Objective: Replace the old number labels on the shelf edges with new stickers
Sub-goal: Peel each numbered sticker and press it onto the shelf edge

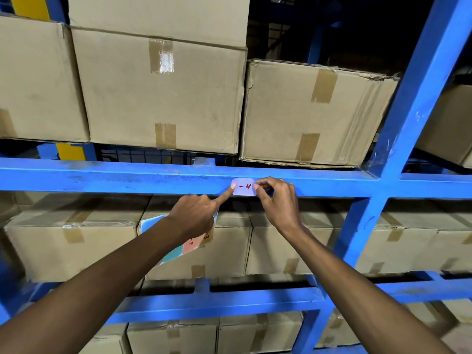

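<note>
A pale label sticker [244,187] with a red "- 4" lies against the front of the blue shelf beam [127,178]. My left hand [196,215] presses its forefinger tip on the sticker's left edge while the other fingers hold a sheet of coloured stickers [190,245] underneath the palm. My right hand [277,201] pinches the sticker's right edge between thumb and forefinger. The sheet shows pink, teal and blue patches with red writing and is mostly hidden by the left hand and wrist.
Taped cardboard boxes [158,93] fill the shelf above the beam and more boxes [71,249] sit on the shelves below. A blue upright post [398,139] rises just right of my right hand. A lower blue beam [217,305] crosses beneath my forearms.
</note>
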`<state>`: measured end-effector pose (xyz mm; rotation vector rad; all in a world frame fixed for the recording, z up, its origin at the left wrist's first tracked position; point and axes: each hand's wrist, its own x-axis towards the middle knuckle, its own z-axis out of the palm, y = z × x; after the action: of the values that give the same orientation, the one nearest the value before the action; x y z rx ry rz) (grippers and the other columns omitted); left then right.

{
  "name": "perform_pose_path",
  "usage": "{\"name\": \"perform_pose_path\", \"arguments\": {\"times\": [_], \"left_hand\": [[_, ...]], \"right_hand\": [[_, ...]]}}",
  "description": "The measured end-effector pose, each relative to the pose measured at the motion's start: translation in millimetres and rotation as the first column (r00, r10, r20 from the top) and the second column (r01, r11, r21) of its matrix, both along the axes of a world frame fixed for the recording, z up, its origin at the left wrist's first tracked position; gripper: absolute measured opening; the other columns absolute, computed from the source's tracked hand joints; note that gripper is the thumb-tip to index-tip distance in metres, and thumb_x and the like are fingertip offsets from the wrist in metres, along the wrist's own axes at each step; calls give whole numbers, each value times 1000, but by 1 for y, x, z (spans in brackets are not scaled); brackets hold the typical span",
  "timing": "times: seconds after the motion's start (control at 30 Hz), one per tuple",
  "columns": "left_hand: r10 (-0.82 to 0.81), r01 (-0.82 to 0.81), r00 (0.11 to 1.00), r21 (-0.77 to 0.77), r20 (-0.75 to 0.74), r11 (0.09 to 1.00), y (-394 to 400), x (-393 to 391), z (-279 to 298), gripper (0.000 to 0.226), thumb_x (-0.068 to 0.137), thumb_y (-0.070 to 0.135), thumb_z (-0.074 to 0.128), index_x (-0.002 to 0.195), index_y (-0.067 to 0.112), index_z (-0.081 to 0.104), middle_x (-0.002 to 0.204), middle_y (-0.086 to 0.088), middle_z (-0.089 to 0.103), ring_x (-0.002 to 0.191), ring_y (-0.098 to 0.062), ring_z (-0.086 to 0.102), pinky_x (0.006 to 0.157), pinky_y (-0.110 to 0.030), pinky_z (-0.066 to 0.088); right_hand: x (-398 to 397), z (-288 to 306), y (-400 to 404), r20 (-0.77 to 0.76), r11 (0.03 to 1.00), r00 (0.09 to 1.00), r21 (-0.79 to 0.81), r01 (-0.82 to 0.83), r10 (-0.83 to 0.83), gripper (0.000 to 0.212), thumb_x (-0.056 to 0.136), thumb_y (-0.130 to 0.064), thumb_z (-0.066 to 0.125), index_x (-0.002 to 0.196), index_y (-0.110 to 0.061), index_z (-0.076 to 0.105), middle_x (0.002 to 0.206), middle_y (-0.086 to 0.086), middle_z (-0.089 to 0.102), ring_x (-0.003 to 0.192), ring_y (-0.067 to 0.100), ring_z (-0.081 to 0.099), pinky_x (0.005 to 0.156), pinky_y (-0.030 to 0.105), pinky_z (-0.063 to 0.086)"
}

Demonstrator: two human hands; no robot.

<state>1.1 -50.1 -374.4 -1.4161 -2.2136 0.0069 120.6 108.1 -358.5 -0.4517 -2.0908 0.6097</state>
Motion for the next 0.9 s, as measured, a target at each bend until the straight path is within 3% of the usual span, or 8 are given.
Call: {"name": "perform_pose_path", "arguments": {"times": [0.13,0.27,0.37,0.53,0.63,0.77,0.83,0.9], "left_hand": [[37,-37,999,-9,-3,999,-1,2,2,85,90,22,43,141,33,-23,71,-8,61,50,-19,44,48,-30,32],[73,-74,997,-39,-20,996,0,5,5,86,86,17,44,144,34,-19,56,-1,39,43,-19,32,41,-29,20],[85,-86,996,-44,-31,995,0,5,6,87,86,16,43,143,34,-19,53,0,36,41,-18,28,40,-29,16],[63,-63,998,-22,-4,998,-2,4,5,91,84,15,43,136,37,-29,52,0,35,42,-17,32,40,-29,17],[56,-56,998,-1,-32,998,-5,4,5,93,82,11,42,137,37,-28,50,1,35,40,-18,30,39,-28,16],[53,-53,998,10,-25,999,-2,2,8,94,83,11,41,137,40,-30,51,1,36,43,-21,37,42,-28,23],[51,-50,997,18,-50,999,0,2,10,94,83,10,40,136,40,-32,56,-1,41,45,-23,37,45,-30,25],[57,-56,996,13,-68,998,1,3,10,94,83,8,40,137,39,-30,62,-3,51,48,-25,38,46,-30,25]], "right_hand": [[-2,1,2,-13,1000,1000,-6,0,0,14,85,-22,64,83,-10,72,80,6,75,75,22,68,77,43,54],[-3,1,3,-12,998,999,55,38,-37,16,84,-25,66,83,-11,73,82,5,77,77,23,69,78,42,53],[-4,1,0,-9,990,995,94,100,-100,17,83,-29,66,80,-13,73,79,5,77,76,26,69,74,39,53],[1,1,10,32,963,971,-121,240,-238,41,70,-50,73,58,-13,59,61,6,68,63,28,62,59,35,47],[8,-1,18,37,974,981,-115,193,-190,37,75,-43,71,61,-10,60,60,6,66,64,28,63,62,38,50],[8,4,21,3,970,996,226,88,-91,20,80,-32,69,84,-13,66,83,4,66,82,25,60,77,39,46],[3,10,23,114,902,989,430,38,-96,31,80,-36,68,103,-15,65,102,6,63,96,25,54,84,35,37],[-2,14,29,214,871,973,491,-32,-84,40,80,-41,66,111,-17,64,112,6,60,105,25,52,88,34,34]]}}
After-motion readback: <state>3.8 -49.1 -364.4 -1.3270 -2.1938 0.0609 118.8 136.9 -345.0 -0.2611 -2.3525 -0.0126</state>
